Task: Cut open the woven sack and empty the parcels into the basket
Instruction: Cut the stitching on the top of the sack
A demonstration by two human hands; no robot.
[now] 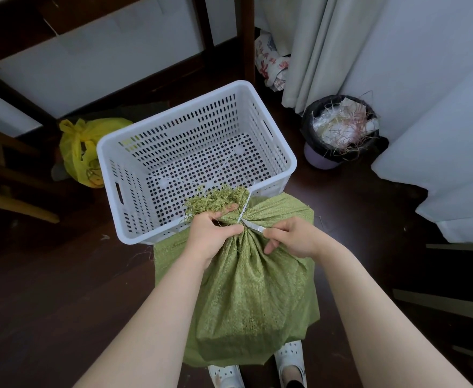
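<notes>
sack [246,289]: green woven, stands on the dark floor between the person's shoes, leaning against the basket's near wall. Long axis runs 6 to 12 o'clock, neck pointing to 12, toward the basket.
neck: bunched tight and still tied; frayed top [215,201] fans out over the basket rim.
tie [243,210]: thin white strap round the neck, just past the left hand's thumb.
left hand [210,236]: fist closed fully round the neck, just below the fray. Sack body hangs at 6 o'clock from this grip.
right hand [294,238]: fingers pinched shut on the blade handle, at 3 o'clock of the neck.
blade [253,226]: small and silver, tip pointing to 10 o'clock, touching the neck at the tie.
basket [257,88]: white, perforated, at 12 o'clock of the sack, nothing inside.
yellow bag [81,152]: at 9 o'clock of the basket, just beside it.
bin [341,133]: black liner, full of scraps, at 2 o'clock of the basket.
</notes>
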